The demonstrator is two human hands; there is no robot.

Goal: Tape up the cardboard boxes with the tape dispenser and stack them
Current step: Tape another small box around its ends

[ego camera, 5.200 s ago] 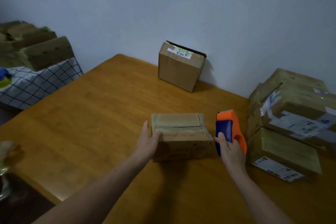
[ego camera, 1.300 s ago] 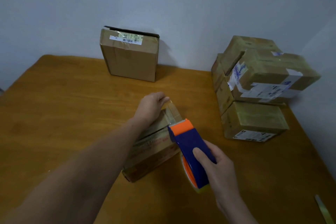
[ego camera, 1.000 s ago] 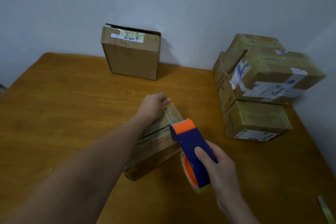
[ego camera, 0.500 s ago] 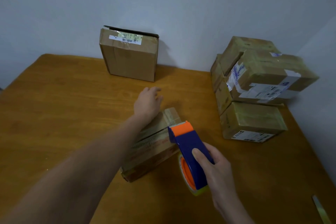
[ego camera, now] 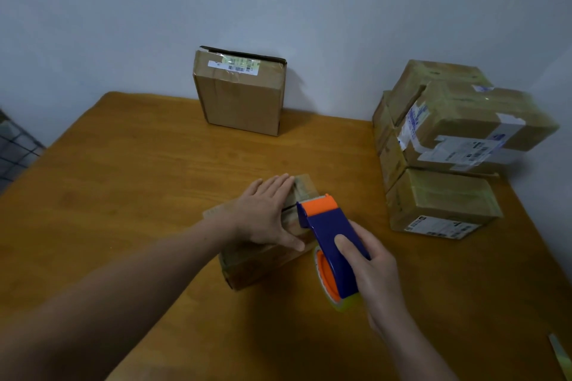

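Observation:
A flat cardboard box (ego camera: 263, 266) lies on the wooden table (ego camera: 123, 182) in front of me. My left hand (ego camera: 266, 213) lies flat on its top with straight fingers, pressing it down. My right hand (ego camera: 368, 260) grips a blue and orange tape dispenser (ego camera: 328, 232), whose orange front end sits at the box's right edge beside my left hand. A roll of clear tape shows under the dispenser.
A taller cardboard box (ego camera: 241, 99) stands against the wall at the back. A stack of taped boxes (ego camera: 445, 145) fills the table's right side. A checked cloth (ego camera: 15, 151) shows at the far left. A strip of tape (ego camera: 560, 353) lies at the lower right.
My left hand has slid back from the box's far end and now lies flat across its top. The dispenser's front end has come up to the box's right edge.

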